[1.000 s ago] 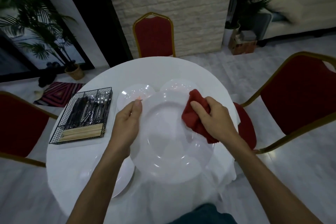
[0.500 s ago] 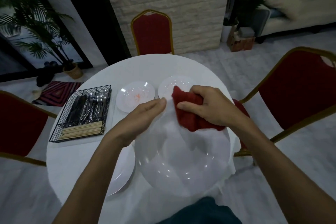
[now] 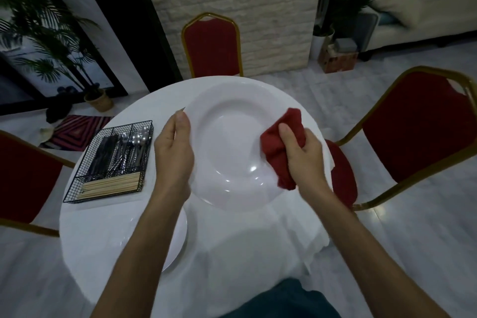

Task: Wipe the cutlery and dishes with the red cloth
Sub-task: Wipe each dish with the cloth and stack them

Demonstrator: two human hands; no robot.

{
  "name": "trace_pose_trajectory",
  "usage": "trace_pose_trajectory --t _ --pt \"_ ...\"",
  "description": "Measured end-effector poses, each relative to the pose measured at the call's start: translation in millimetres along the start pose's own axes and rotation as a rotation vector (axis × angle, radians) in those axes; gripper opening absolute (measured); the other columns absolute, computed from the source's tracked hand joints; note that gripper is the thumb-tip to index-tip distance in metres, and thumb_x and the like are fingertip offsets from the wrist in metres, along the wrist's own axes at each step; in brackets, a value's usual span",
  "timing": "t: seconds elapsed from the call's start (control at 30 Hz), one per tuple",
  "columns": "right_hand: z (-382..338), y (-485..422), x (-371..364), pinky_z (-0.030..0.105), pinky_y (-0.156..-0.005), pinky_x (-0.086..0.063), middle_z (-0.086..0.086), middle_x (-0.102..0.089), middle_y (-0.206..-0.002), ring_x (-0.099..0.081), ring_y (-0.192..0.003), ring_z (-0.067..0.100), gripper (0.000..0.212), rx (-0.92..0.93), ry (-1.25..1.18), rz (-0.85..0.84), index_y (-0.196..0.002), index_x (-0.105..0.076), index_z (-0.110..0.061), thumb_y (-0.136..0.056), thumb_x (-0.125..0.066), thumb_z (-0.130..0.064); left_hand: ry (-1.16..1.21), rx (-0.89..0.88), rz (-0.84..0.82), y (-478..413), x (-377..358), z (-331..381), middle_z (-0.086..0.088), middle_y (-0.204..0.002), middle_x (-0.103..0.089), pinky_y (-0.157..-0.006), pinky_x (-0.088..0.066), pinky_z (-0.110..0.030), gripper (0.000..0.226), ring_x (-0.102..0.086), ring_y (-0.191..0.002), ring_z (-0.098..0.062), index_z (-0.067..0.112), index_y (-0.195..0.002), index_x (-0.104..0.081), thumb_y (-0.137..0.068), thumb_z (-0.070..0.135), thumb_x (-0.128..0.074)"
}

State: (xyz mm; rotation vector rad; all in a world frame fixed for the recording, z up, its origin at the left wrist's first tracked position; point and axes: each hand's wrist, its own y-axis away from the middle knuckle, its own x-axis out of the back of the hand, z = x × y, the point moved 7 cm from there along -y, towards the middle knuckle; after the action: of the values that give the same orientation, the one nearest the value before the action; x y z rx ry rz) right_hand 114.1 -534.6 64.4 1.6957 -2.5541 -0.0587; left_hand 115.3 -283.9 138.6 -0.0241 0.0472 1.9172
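Observation:
A large white plate [image 3: 232, 121] is held up above the round white table [image 3: 103, 227], tilted with its hollow toward me. My left hand [image 3: 174, 155] grips its left rim, thumb on the front. My right hand [image 3: 303, 157] holds the bunched red cloth [image 3: 280, 147] against the plate's right rim. A black wire basket [image 3: 113, 162] with cutlery and chopsticks sits on the table to the left. Another white plate [image 3: 178, 240] lies on the table, partly under my left forearm. The small plates behind the raised plate are hidden.
Red chairs with gold frames stand at the far side [image 3: 213, 46], the right [image 3: 423, 131] and the left [image 3: 23, 178] of the table. A potted palm [image 3: 51, 41] and a patterned mat [image 3: 77, 131] are at the far left. A box [image 3: 338, 59] stands by the wall.
The plate has been turned and raised, now hiding the two small plates behind it. My left hand shifted to the left rim. My right hand with the cloth moved from the top edge to the right rim.

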Motion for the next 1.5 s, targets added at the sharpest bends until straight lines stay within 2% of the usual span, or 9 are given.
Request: trace_pose_trajectory --t 0.1,0.27,0.57,0.7,0.87,1.0,1.13,1.33,1.5 --pt "25.2 9.1 -6.3 0.023 -0.068 -0.054 -0.003 -0.073 -0.093 -0.072 -0.083 0.01 0.03 -0.127 -0.114 0.012 -0.1 -0.065 -0.02 -0.095 -0.066 -0.05 0.041 0.07 0.052 10.3 -0.3 -11.0 0.018 -0.112 -0.072 -0.099 -0.054 -0.031 0.027 -0.067 -0.109 -0.002 0.036 -0.118 -0.067 -0.105 0.047 -0.046" --pt "2.5 -10.8 8.0 0.025 -0.069 -0.052 -0.01 -0.069 -0.079 -0.066 -0.073 0.007 0.03 0.046 0.081 -0.13 -0.089 -0.063 -0.017 -0.092 -0.072 -0.046 -0.028 0.305 -0.255 4.1 -0.2 -15.1 0.003 -0.111 -0.077 -0.085 -0.055 -0.037 0.046 -0.074 -0.102 -0.015 0.026 -0.12 -0.071 -0.103 0.056 -0.039" --pt "-63.3 -14.3 -19.0 0.041 -0.069 -0.053 -0.005 -0.065 -0.071 -0.061 -0.068 0.011 0.037 0.284 0.397 -0.565 -0.079 -0.062 -0.019 -0.08 -0.081 -0.051 -0.4 0.137 -0.564 13.5 -32.3 -0.7 0.02 -0.097 -0.077 -0.084 -0.053 -0.022 0.032 -0.072 -0.092 0.001 0.037 -0.097 -0.074 -0.106 0.043 -0.043" --pt "-63.7 -24.3 -10.6 0.052 -0.079 -0.057 0.01 -0.071 -0.087 -0.07 -0.083 0.03 0.046 0.258 0.337 -0.462 -0.088 -0.066 -0.016 -0.076 -0.081 -0.058 -0.351 0.022 -0.503 12.2 -37.5 5.1 0.012 -0.1 -0.077 -0.089 -0.054 -0.027 0.034 -0.07 -0.096 -0.006 0.029 -0.1 -0.074 -0.108 0.039 -0.042" --pt "-47.1 -32.4 10.3 0.051 -0.084 -0.058 0.009 -0.074 -0.091 -0.071 -0.087 0.028 0.048 0.176 0.196 -0.242 -0.096 -0.068 -0.012 -0.081 -0.078 -0.057 -0.26 -0.008 -0.329 5.8 -35.0 11.9 0.03 -0.089 -0.073 -0.088 -0.051 -0.014 0.034 -0.066 -0.088 0.012 0.037 -0.091 -0.069 -0.108 0.041 -0.04" --pt "-11.4 -19.6 18.4 0.037 -0.078 -0.06 -0.001 -0.077 -0.092 -0.073 -0.083 0.013 0.037 0.003 0.022 -0.063 -0.098 -0.071 -0.019 -0.088 -0.072 -0.054 -0.164 -0.075 -0.077 -4.5 -23.6 5.2 0.007 -0.092 -0.065 -0.086 -0.05 -0.031 0.034 -0.058 -0.087 -0.008 0.027 -0.088 -0.063 -0.108 0.042 -0.041" --pt "12.0 -7.6 20.1 0.014 -0.059 -0.05 -0.008 -0.073 -0.089 -0.068 -0.079 0.003 0.027 -0.101 -0.064 0.039 -0.094 -0.067 -0.025 -0.093 -0.067 -0.052 -0.072 0.029 -0.001 -0.9 -21.5 -25.0 0.017 -0.109 -0.07 -0.099 -0.049 -0.028 0.032 -0.063 -0.105 -0.001 0.031 -0.106 -0.069 -0.108 0.045 -0.04" --pt "-2.1 -23.1 30.2 0.029 -0.073 -0.057 0.003 -0.076 -0.092 -0.071 -0.081 0.013 0.033 -0.03 0.07 -0.108 -0.1 -0.07 -0.015 -0.09 -0.073 -0.046 -0.015 0.386 -0.284 -8.8 -17.7 -39.2 0.001 -0.111 -0.077 -0.083 -0.054 -0.035 0.043 -0.073 -0.103 -0.019 0.023 -0.119 -0.073 -0.105 0.05 -0.043" --pt "-40.4 -24.2 -0.5 0.034 -0.064 -0.05 0.008 -0.066 -0.073 -0.063 -0.067 0.016 0.047 0.163 0.411 -0.535 -0.088 -0.066 -0.008 -0.081 -0.08 -0.052 -0.328 0.359 -0.615 -1.0 -38.5 -34.3 0.002 -0.114 -0.076 -0.091 -0.053 -0.033 0.044 -0.072 -0.104 -0.014 0.026 -0.115 -0.075 -0.102 0.054 -0.045"
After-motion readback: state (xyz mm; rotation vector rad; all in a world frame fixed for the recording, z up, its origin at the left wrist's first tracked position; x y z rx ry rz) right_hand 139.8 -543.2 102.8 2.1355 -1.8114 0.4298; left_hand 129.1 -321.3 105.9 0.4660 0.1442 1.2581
